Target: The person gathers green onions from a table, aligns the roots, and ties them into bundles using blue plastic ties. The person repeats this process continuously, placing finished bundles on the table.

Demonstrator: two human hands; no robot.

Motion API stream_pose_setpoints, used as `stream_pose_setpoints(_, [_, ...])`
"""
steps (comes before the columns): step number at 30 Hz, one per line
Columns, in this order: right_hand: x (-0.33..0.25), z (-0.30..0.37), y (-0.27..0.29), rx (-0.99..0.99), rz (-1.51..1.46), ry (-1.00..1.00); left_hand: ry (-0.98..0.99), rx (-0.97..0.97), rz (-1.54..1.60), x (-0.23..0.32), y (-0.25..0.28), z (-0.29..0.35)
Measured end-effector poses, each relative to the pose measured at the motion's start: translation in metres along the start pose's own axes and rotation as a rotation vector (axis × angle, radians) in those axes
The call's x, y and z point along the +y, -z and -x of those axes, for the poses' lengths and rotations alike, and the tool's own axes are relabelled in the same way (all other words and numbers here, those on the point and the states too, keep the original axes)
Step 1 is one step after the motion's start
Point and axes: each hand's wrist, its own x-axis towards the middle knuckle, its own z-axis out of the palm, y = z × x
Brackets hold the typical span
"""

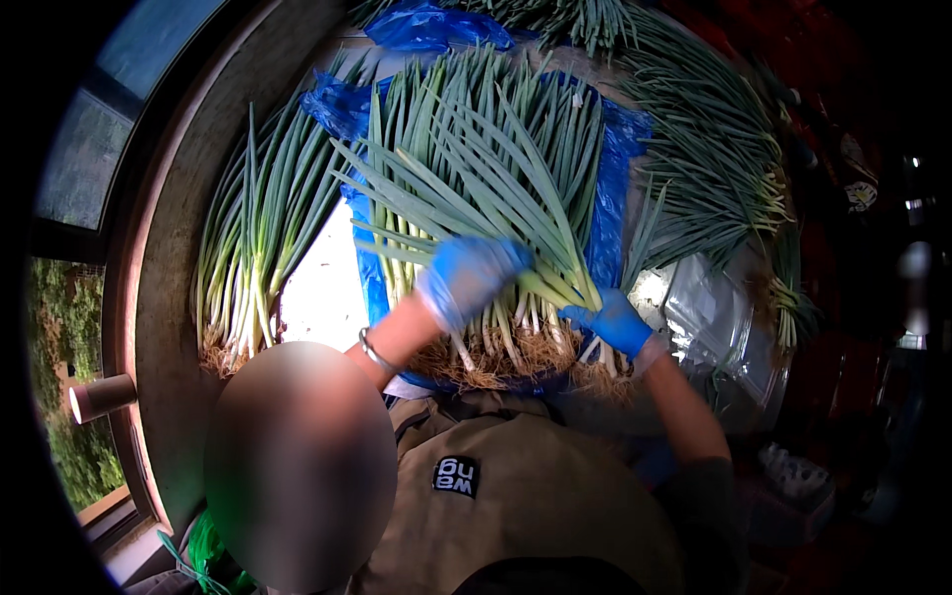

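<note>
A wide heap of spring onions (545, 129) lies on a blue plastic sheet (607, 208), leaves pointing away from me and brown roots (506, 352) nearest my body. My right hand (617, 322), in a blue glove, is closed around the pale stalks of several spring onions (565, 238) slanting across the heap. Their roots hang below that hand. Over the left of the same stalks, my left hand (474, 281), also blue-gloved and slightly blurred, is closed on the green part. Its fingertips are partly hidden by the leaves and the hand itself.
Another pile of spring onions (258, 238) stands at the left near the window frame (124, 327). More spring onions (694, 139) are heaped along the far right. Clear plastic bags (719, 322) lie right of my right hand. Crumpled blue plastic (426, 28) sits at the far edge.
</note>
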Motion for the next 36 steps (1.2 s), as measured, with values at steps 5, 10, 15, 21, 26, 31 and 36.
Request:
stream_pose_setpoints(5, [-0.008,-0.001,-0.006,0.046,-0.016,0.070,-0.034,-0.094,-0.080,0.039,-0.042,0.003])
stream_pose_setpoints(10, [-0.017,0.002,-0.014,0.136,-0.071,0.020,0.326,-0.310,-0.213,0.053,-0.045,-0.003])
stream_pose_setpoints(15, [-0.010,-0.003,-0.020,0.113,0.046,0.092,0.161,-0.348,-0.352,0.043,-0.038,-0.002])
stream_pose_setpoints(21, [-0.026,0.001,-0.031,0.073,0.156,-0.045,0.146,-0.358,-0.433,0.035,-0.055,0.009])
stream_pose_setpoints(26, [-0.019,-0.006,-0.035,0.015,0.206,-0.142,0.116,-0.294,-0.455,0.037,-0.070,0.023])
stream_pose_setpoints(31, [-0.017,-0.006,-0.043,-0.003,0.168,-0.159,0.132,-0.380,-0.461,0.049,-0.048,0.028])
stream_pose_setpoints(36, [-0.024,0.002,-0.059,0.042,0.274,-0.087,0.102,-0.403,-0.639,0.052,-0.058,0.036])
